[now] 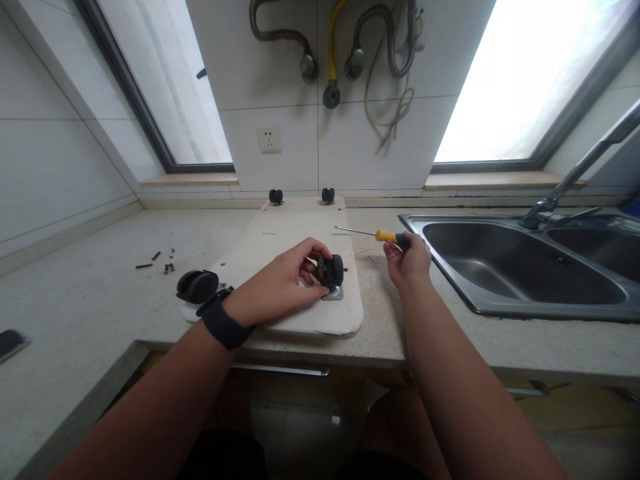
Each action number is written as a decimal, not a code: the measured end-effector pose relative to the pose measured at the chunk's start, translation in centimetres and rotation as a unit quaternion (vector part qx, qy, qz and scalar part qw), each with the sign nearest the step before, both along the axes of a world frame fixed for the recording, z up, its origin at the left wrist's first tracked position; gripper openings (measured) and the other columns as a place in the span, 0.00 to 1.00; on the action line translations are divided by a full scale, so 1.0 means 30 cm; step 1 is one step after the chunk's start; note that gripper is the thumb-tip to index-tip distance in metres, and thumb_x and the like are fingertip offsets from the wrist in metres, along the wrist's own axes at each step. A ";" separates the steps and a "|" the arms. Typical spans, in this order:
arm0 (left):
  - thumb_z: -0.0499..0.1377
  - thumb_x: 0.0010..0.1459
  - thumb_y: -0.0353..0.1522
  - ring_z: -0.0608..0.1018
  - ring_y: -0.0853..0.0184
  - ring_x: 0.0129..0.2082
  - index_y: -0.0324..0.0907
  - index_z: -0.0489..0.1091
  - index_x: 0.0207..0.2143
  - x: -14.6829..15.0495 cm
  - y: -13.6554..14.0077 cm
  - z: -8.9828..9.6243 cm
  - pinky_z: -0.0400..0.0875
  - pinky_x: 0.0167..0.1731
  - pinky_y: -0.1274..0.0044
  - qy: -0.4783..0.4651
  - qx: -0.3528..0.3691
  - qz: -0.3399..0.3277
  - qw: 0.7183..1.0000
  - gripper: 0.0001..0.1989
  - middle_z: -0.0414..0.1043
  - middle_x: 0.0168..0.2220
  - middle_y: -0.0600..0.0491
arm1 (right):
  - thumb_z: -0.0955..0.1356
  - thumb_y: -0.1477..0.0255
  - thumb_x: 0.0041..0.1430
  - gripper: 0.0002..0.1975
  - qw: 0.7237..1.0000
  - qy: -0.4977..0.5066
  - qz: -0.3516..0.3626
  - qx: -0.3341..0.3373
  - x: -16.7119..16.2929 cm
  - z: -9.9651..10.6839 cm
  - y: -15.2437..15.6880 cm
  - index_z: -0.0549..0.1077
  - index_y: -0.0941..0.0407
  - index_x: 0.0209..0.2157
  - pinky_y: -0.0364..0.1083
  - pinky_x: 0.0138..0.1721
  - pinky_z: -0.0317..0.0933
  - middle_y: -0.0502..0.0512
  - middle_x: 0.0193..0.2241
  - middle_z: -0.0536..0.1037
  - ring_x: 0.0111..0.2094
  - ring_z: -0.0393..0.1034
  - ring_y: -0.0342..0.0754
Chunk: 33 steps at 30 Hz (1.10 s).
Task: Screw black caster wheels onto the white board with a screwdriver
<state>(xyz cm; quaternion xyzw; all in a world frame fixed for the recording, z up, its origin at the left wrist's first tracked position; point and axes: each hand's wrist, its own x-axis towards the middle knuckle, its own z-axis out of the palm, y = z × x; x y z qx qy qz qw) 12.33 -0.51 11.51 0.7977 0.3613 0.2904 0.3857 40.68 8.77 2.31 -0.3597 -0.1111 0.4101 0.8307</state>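
Observation:
A white board point(300, 227) with rounded corners lies on the countertop. At its near right corner stands a black caster wheel point(331, 270) on a metal plate. My left hand point(285, 280) grips this caster, thumb low by the plate and fingers behind the wheel. My right hand point(410, 260) is closed around the dark end of a screwdriver point(387, 237) with a yellow and black handle. Its shaft points left over the board's right edge, apart from the caster. Another caster point(197, 287) sits at the near left corner, and two small casters point(276, 196) point(328, 195) stand at the far end.
Several screws point(167, 268) lie loose on the countertop point(115, 267) left of the board. To the right is a steel double sink point(500, 310) with a faucet point(545, 207). A dark object point(11, 343) lies at the far left. Hoses point(333, 40) hang on the back wall.

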 end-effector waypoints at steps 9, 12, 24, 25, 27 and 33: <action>0.65 0.57 0.29 0.76 0.66 0.38 0.45 0.69 0.51 -0.004 0.008 0.006 0.73 0.41 0.71 0.026 0.021 -0.011 0.999 0.19 0.75 0.44 0.51 | 0.71 0.64 0.69 0.18 1.000 -0.004 0.002 0.000 0.003 -0.007 0.004 0.73 0.57 0.56 0.52 0.42 0.75 0.58 0.51 0.77 0.44 0.77 0.50; 0.65 0.57 0.29 0.76 0.66 0.38 0.45 0.69 0.51 -0.004 0.009 0.004 0.73 0.41 0.71 0.028 0.026 -0.010 0.999 0.19 0.75 0.44 0.51 | 0.71 0.64 0.69 0.17 1.000 -0.005 0.001 0.001 0.004 -0.008 0.006 0.73 0.57 0.55 0.51 0.40 0.75 0.58 0.49 0.78 0.42 0.77 0.49; 0.65 0.57 0.30 0.77 0.65 0.39 0.45 0.69 0.51 -0.012 0.021 0.001 0.74 0.40 0.72 0.036 0.028 -0.007 0.999 0.19 0.75 0.45 0.51 | 0.71 0.64 0.69 0.18 1.000 -0.007 0.000 -0.009 0.002 -0.007 0.008 0.73 0.57 0.56 0.52 0.43 0.75 0.58 0.51 0.77 0.44 0.77 0.50; 0.65 0.57 0.30 0.77 0.65 0.39 0.45 0.69 0.51 -0.012 0.021 0.004 0.73 0.40 0.72 0.038 0.026 -0.008 0.999 0.19 0.75 0.44 0.51 | 0.71 0.64 0.69 0.18 1.000 -0.008 0.000 -0.009 0.002 -0.007 0.008 0.72 0.57 0.57 0.53 0.43 0.75 0.59 0.51 0.77 0.45 0.77 0.50; 0.65 0.57 0.30 0.77 0.65 0.38 0.45 0.69 0.51 -0.010 0.019 0.011 0.73 0.39 0.72 0.044 0.022 -0.010 0.999 0.19 0.75 0.43 0.51 | 0.71 0.64 0.69 0.18 1.000 -0.008 0.000 -0.009 0.002 -0.007 0.008 0.73 0.57 0.56 0.52 0.43 0.75 0.58 0.51 0.77 0.44 0.77 0.50; 0.65 0.57 0.30 0.76 0.66 0.37 0.44 0.69 0.51 -0.006 0.020 0.026 0.72 0.37 0.73 0.055 0.023 -0.012 0.998 0.19 0.75 0.41 0.52 | 0.71 0.64 0.69 0.18 1.000 -0.008 -0.002 -0.011 -0.001 0.000 0.003 0.72 0.57 0.57 0.52 0.43 0.75 0.58 0.51 0.77 0.44 0.77 0.50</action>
